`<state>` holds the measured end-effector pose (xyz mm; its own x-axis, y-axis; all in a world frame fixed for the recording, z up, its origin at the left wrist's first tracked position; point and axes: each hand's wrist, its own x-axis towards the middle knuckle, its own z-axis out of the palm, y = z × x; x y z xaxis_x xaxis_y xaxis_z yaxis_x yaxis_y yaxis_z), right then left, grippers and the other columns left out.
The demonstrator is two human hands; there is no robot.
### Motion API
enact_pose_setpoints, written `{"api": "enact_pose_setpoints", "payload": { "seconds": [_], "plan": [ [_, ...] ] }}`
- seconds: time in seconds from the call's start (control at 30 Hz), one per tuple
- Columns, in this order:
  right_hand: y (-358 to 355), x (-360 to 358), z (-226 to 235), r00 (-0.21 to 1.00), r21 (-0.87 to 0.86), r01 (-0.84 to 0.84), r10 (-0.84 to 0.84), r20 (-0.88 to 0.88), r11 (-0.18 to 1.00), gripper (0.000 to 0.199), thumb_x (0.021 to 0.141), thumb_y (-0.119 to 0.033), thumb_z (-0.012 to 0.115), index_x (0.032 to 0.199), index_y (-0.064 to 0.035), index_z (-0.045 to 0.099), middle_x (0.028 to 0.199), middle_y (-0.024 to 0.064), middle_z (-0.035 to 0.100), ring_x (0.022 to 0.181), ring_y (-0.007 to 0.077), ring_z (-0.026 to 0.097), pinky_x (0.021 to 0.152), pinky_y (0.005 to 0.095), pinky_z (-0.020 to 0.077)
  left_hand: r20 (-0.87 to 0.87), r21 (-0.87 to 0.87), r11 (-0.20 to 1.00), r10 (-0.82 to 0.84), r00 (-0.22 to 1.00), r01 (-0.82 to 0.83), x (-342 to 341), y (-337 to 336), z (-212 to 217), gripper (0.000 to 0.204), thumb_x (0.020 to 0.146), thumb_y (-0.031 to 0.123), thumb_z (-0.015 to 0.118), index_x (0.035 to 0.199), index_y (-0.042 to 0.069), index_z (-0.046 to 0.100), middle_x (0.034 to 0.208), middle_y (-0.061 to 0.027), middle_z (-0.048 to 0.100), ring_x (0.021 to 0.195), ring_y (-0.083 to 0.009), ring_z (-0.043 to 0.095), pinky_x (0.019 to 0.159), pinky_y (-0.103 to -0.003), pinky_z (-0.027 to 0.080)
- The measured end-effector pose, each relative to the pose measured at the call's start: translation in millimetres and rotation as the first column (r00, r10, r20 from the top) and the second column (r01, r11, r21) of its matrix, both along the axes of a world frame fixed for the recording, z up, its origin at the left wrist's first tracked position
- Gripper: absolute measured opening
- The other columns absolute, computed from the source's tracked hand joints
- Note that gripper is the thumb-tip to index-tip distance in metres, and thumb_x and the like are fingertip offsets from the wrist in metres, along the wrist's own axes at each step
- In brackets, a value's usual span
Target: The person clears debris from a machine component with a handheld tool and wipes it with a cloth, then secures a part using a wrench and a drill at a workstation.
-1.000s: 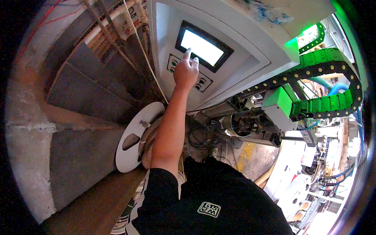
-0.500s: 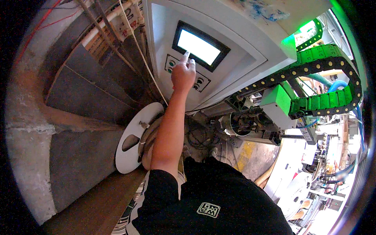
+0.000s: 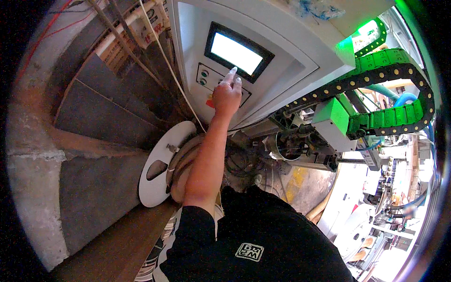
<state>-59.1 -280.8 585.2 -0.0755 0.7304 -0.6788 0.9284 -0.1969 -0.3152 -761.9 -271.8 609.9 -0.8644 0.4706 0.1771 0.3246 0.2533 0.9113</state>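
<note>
My left hand (image 3: 227, 96) is raised in front of a grey machine cabinet (image 3: 282, 56). Its index finger stretches up to the lower black frame of a lit touchscreen (image 3: 237, 52); whether the tip touches is unclear. Another fingertip shows just beside it, and the hand holds nothing. Under the screen, a panel with round push buttons (image 3: 204, 77) is partly covered by the hand. A red button (image 3: 210, 103) with yellow near it shows beside the wrist. The screen is too bright to make out its content. My right hand is out of view.
A white reel (image 3: 151, 190) with coiled material stands left of my forearm. On the right are a black cable chain (image 3: 376, 75) lit green and a grey box (image 3: 331, 123). Dark cables (image 3: 239, 162) lie on the floor. A pale cord (image 3: 174, 70) runs beside the cabinet.
My left hand has moved down and slightly right, from the screen's lower area to its bottom frame. The red button beside the wrist has come into sight.
</note>
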Motion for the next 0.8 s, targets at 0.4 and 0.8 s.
{"api": "enact_pose_setpoints", "payload": {
  "seconds": [0.4, 0.8],
  "plan": [
    [2.4, 6.3, 4.7, 1.000, 0.001, -0.024, 0.024, -0.014, 1.000, 0.024, 0.092, -0.013, 0.068, 0.104, 0.0077, 0.069, 0.092, 0.0128, 0.072, 0.084, 0.0189, 0.066, 0.075, 0.0326, 0.0535, -0.005, -0.005, 0.997, -0.074, 0.997, 0.074, 21.5, -15.3, 10.9, 0.046, 0.098, 0.033, 0.059, 0.137, 0.008, 0.061, 0.086, -0.0178, 0.072, 0.077, -0.0289, 0.069, 0.075, -0.042, 0.054],
    [30.3, -5.3, 37.1, 0.978, 0.284, -0.105, 0.150, -0.144, 0.953, 0.023, 0.093, -0.011, 0.061, 0.085, 0.0084, 0.071, 0.079, 0.0126, 0.073, 0.068, 0.0177, 0.065, 0.064, 0.0326, 0.0504, 0.569, 0.204, 0.800, -0.566, 0.597, 0.564, 241.9, -90.2, -88.2, 0.038, 0.100, 0.032, 0.061, 0.128, 0.008, 0.065, 0.102, -0.0116, 0.073, 0.090, -0.0214, 0.068, 0.081, -0.038, 0.054]
  ]
}}
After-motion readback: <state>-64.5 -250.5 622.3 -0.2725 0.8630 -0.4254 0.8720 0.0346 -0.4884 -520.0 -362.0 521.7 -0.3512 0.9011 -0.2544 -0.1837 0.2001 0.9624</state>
